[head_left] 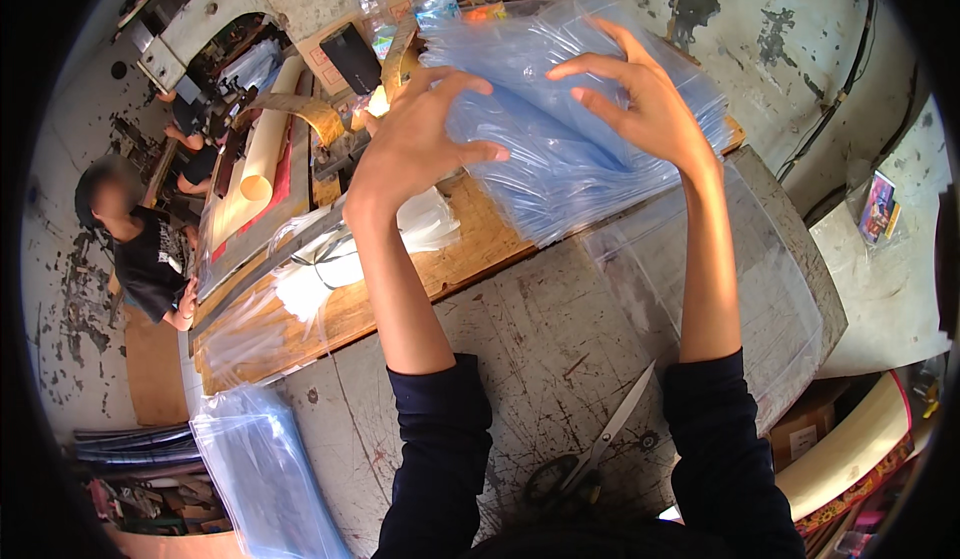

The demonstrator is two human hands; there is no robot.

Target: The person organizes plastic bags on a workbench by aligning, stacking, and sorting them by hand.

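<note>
A large pile of clear bluish plastic sheets (570, 149) lies spread on the wooden board ahead of me. Over its left edge hovers my left hand (415, 139), fingers apart and bent, holding nothing. My right hand (645, 104) is above the pile's right part, its fingers also spread and curved with nothing between them. Whether any fingertip touches the plastic I cannot tell. A flat clear plastic sheet (745, 279) lies under my right forearm on the grey table. Nearer to me rest scissors (604, 441), blades pointing away and to the right.
A tied bundle of white strips (320, 279) sits on the wooden board (430, 277). Bluish plastic bags (265, 469) hang over the lower left edge. Bottles (436, 4) and a black box-like object (350, 57) stand at the back. A co-worker (145, 249) is at far left.
</note>
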